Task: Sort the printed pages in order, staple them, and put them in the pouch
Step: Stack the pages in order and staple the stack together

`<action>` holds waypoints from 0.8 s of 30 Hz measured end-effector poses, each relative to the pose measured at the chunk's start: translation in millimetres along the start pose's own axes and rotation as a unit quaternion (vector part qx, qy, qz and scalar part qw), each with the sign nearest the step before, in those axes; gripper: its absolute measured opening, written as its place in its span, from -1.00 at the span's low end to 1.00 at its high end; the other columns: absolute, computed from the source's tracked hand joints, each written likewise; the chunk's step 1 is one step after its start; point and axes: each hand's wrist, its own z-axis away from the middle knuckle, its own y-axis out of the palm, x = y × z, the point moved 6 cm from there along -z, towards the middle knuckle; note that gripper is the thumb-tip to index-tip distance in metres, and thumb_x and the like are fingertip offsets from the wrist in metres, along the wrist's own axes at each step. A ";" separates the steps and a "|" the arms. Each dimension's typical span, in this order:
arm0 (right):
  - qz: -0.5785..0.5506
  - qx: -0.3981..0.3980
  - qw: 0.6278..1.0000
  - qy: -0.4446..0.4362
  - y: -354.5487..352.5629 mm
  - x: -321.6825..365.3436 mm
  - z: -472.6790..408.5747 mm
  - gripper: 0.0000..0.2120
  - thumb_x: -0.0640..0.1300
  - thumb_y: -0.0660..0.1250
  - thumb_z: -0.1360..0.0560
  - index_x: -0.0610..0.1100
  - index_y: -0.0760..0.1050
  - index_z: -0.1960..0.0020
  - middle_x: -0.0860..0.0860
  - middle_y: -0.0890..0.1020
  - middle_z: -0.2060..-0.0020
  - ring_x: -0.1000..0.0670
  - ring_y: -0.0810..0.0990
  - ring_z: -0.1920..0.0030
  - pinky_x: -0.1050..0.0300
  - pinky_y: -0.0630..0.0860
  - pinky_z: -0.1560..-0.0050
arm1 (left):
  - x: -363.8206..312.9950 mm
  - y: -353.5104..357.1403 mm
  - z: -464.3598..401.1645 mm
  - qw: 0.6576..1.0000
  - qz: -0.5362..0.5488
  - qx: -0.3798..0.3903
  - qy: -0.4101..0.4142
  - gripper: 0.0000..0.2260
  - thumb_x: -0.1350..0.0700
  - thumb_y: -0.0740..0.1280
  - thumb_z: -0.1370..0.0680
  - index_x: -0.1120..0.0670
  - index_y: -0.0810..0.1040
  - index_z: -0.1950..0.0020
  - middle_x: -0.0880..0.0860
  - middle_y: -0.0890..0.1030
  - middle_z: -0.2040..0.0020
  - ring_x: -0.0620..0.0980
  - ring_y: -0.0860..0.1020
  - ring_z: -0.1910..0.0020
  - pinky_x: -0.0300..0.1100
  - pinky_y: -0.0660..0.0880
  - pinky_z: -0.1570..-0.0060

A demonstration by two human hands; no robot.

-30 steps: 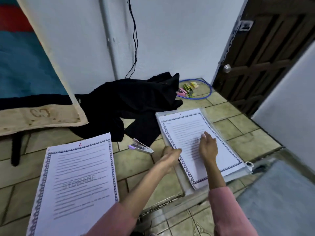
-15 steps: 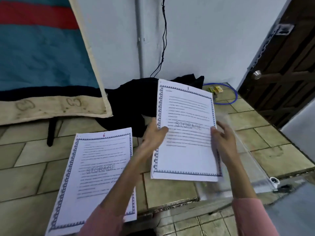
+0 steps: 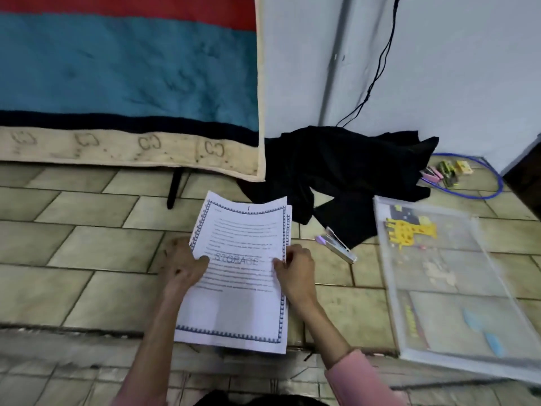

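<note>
A stack of printed pages with a blue patterned border and a faint "STORAGE" mark lies on the tiled floor in front of me. The top sheet bears the number 1. My left hand grips the stack's left edge. My right hand pinches its right edge. A small purple and silver stapler lies on the floor just right of the pages. Further right lies a clear plastic pouch with a yellow giraffe print, flat on the tiles.
A crumpled black cloth lies behind the pages and stapler. A blue and red blanket hangs at the left. A blue cable loop with small colourful items lies at the back right corner by the white wall.
The numbered pile moved from above the pouch at the right to the left, onto the page marked 6. Both hands now hold the combined stack. The pouch lies uncovered.
</note>
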 end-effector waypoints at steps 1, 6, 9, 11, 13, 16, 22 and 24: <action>0.043 0.000 0.999 0.001 3.2 -2.4 1.4 -0.77 -0.17 0.29 -0.49 -0.19 0.46 -0.13 -0.07 0.45 -0.06 -0.11 0.39 -0.14 0.21 0.36 -0.04 | 7.3 1.5 -3.3 1.000 -0.003 0.003 -0.022 -0.52 0.06 0.39 -0.38 0.28 0.44 -0.21 0.22 0.50 -0.23 0.18 0.47 -0.18 -0.10 0.42 -0.11; -0.018 0.006 0.997 0.071 4.7 -4.9 -3.9 -0.48 -0.21 0.37 -0.42 -0.23 0.28 -0.32 -0.15 0.44 -0.19 -0.17 0.36 -0.27 -0.04 0.37 -0.26 | 11.3 5.4 -11.1 0.989 0.083 0.098 -0.074 -0.69 0.06 0.52 -0.35 0.17 0.59 0.00 0.10 0.62 0.05 0.13 0.61 0.02 -0.12 0.52 0.04; -0.119 0.038 0.987 0.103 -1.8 -7.1 -9.3 -0.67 -0.25 0.44 -0.36 -0.22 0.49 -0.10 -0.10 0.63 -0.07 -0.09 0.60 -0.04 0.00 0.54 -0.10 | 4.0 9.9 -1.2 0.971 0.167 0.164 -0.047 -0.80 0.15 0.51 -0.36 0.07 0.61 0.05 0.12 0.67 0.03 0.12 0.64 0.07 0.03 0.56 -0.06; -0.241 0.043 0.964 0.102 -10.3 -6.9 -7.3 -0.70 -0.29 0.48 -0.34 -0.18 0.52 -0.04 -0.11 0.66 -0.05 -0.09 0.66 0.03 -0.05 0.59 -0.06 | -4.4 6.1 5.5 0.954 0.233 0.190 -0.023 -0.74 0.19 0.47 -0.40 0.12 0.59 -0.07 0.16 0.67 0.00 0.12 0.66 0.07 0.05 0.60 0.02; -0.335 0.031 0.939 0.069 -24.8 -2.1 -6.0 -0.57 -0.29 0.52 -0.31 -0.11 0.45 -0.10 -0.06 0.65 -0.05 -0.08 0.66 0.01 -0.06 0.62 -0.01 | -18.8 -3.9 15.8 0.918 0.334 0.215 -0.002 -0.66 0.18 0.48 -0.37 0.18 0.56 -0.12 0.17 0.67 0.01 0.05 0.69 0.17 -0.07 0.64 0.20; -0.408 0.100 0.907 0.044 -39.9 25.0 -4.7 -0.52 -0.25 0.51 -0.32 -0.11 0.47 -0.19 -0.03 0.67 -0.04 -0.08 0.68 0.01 -0.10 0.62 -0.01 | -47.2 -23.8 25.1 0.884 0.430 0.180 0.042 -0.51 0.03 0.60 -0.16 0.15 0.60 -0.01 0.12 0.70 0.10 0.05 0.69 0.22 -0.15 0.61 0.34; -0.341 -0.011 0.921 -0.190 -107.6 125.7 -6.9 -0.79 -0.32 0.43 -0.41 -0.01 0.59 0.16 0.25 0.68 0.31 0.23 0.66 0.21 0.36 0.54 0.22 | -116.2 -71.2 41.8 0.883 0.425 -0.110 0.165 -0.81 0.16 0.46 -0.41 0.06 0.54 0.02 -0.20 0.58 0.18 -0.37 0.56 0.26 -0.49 0.52 0.29; -0.368 -0.052 0.904 -0.212 -114.0 131.5 -7.4 -0.78 -0.35 0.42 -0.41 -0.03 0.59 0.14 0.23 0.68 0.30 0.23 0.65 0.19 0.39 0.52 0.21 | -124.7 -71.8 47.9 0.871 0.434 -0.141 0.184 -0.81 0.14 0.47 -0.40 -0.01 0.52 0.08 -0.23 0.56 0.19 -0.44 0.54 0.30 -0.49 0.52 0.26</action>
